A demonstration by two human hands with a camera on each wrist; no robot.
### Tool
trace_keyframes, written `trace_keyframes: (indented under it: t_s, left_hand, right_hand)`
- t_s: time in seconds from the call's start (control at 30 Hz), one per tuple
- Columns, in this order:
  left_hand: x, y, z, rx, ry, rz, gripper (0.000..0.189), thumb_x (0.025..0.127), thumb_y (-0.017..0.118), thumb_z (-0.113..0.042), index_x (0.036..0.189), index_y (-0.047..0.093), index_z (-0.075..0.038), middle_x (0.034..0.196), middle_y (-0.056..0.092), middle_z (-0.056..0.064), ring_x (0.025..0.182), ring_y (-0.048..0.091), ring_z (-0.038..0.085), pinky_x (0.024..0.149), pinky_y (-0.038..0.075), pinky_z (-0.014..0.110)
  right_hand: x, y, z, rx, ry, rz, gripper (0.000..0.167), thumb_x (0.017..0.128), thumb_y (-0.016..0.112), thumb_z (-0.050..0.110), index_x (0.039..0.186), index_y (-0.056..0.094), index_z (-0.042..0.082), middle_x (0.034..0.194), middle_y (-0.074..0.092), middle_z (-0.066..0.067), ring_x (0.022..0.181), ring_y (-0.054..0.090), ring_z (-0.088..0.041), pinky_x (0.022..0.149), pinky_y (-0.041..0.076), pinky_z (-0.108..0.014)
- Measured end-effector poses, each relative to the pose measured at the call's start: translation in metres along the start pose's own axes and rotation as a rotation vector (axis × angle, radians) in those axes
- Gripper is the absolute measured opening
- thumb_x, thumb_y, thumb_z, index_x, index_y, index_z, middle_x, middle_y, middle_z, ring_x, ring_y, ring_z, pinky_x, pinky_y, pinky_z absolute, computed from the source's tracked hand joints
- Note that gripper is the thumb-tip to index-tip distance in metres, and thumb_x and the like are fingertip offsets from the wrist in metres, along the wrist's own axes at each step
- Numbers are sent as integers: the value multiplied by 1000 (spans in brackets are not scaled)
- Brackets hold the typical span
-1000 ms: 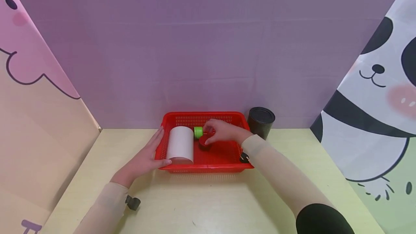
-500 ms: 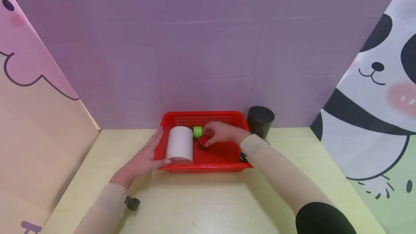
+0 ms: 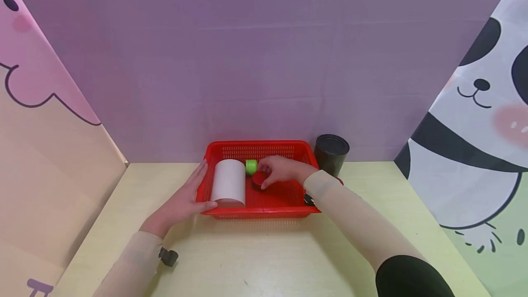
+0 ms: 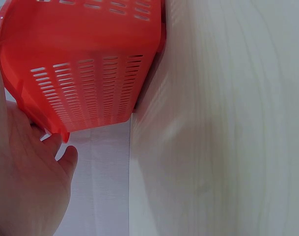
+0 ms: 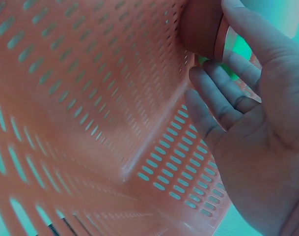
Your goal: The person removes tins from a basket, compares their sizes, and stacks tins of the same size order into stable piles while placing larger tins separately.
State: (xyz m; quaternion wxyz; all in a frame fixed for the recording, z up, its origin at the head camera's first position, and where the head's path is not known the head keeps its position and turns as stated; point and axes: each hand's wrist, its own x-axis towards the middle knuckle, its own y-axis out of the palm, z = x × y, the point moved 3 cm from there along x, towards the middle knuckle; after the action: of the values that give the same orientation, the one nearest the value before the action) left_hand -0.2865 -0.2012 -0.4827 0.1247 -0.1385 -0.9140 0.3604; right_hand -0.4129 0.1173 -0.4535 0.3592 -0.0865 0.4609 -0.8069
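Note:
A red plastic basket [image 3: 284,207] with slotted walls stands on the table in the head view. My left hand [image 3: 181,205] grips its left rim, thumb over the front corner and fingers along the side. Inside the basket, my right hand [image 3: 282,169] pinches a small round container with a red top [image 3: 259,178] between thumb and fingers. In the right wrist view this container [image 5: 202,29] has a dark reddish side, and the other fingers extend beside it. A white cylinder [image 3: 228,181] lies at the basket's left. Between them is a bright green cap-like piece [image 3: 251,167], partly hidden by the hand.
A black can [image 3: 331,154] stands upright just right of the basket, near the purple back wall [image 3: 264,68]. Beyond the right sleeve a bit of something red [image 3: 340,181] shows. Printed panels flank the pale wooden table [image 3: 247,255].
The right hand has shifted slightly toward the front of the basket, and more of the red top shows. The left hand and basket look unmoved.

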Motion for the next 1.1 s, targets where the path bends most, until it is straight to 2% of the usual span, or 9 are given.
trace_keyframes:
  t_s: [0.5, 0.73, 1.1]
  left_hand:
    - [-1, -1, -1, -11, -10, 6, 130, 87, 89, -58, 180, 5, -23, 187, 1, 0, 170, 8, 36, 113, 54, 62]
    - [-1, 0, -2, -11, 2, 7, 130, 87, 89, -58, 180, 5, -23, 187, 0, -1, 171, 7, 35, 115, 51, 62]
    - [-2, 0, -5, -9, -1, 6, 131, 87, 90, -57, 180, 5, -23, 187, 1, -1, 171, 8, 34, 114, 53, 61]
  right_hand:
    - [-2, -1, 1, 24, -19, 20, 62, 83, 99, 27, 132, 63, 17, 124, 69, 2, 114, 66, -23, 96, 64, -37]
    - [-5, -2, 0, 47, -31, -18, 59, 84, 95, 24, 132, 61, 19, 123, 69, 3, 113, 65, -23, 95, 64, -36]
    - [-8, -9, 5, 62, -27, -106, 63, 83, 94, 21, 135, 60, 19, 132, 67, 1, 119, 64, -23, 99, 63, -38]
